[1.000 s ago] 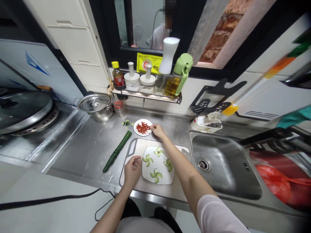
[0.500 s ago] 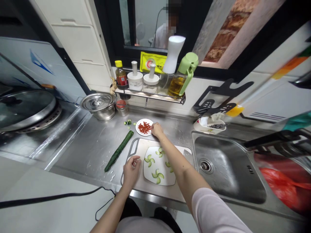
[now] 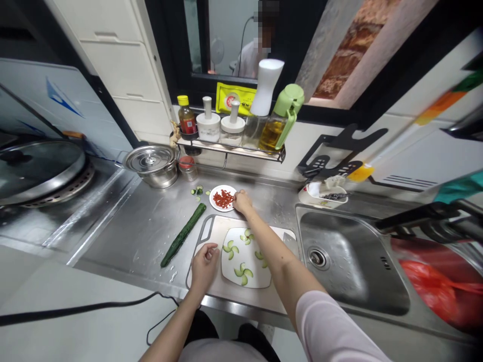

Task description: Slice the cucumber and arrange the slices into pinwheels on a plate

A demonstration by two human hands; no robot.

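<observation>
My right hand (image 3: 242,201) reaches across the counter to the right rim of a small white plate (image 3: 216,206) of small red goji berries (image 3: 222,198). Its fingers are pinched together, and what is between them is hidden. Curled loosely above the cutting board (image 3: 217,226), my left hand (image 3: 205,261) shows nothing in its fingers. Between my arms a squarish white plate (image 3: 236,285) rests on the board. On it, green cucumber slices (image 3: 243,273) form several pinwheel shapes; my right forearm covers part of the plate's right side.
A whole cucumber (image 3: 183,235) lies left of the board, with cut bits (image 3: 197,190) behind it. A knife blade (image 3: 290,242) shows right of my forearm. The sink (image 3: 350,266) is at the right, a lidded steel pot (image 3: 154,168) at the back left, and a condiment rack (image 3: 230,149) behind.
The whole view has shifted slightly. My right hand stays at the small plate's rim, my left hand stays over the board, and the plates have not visibly moved.
</observation>
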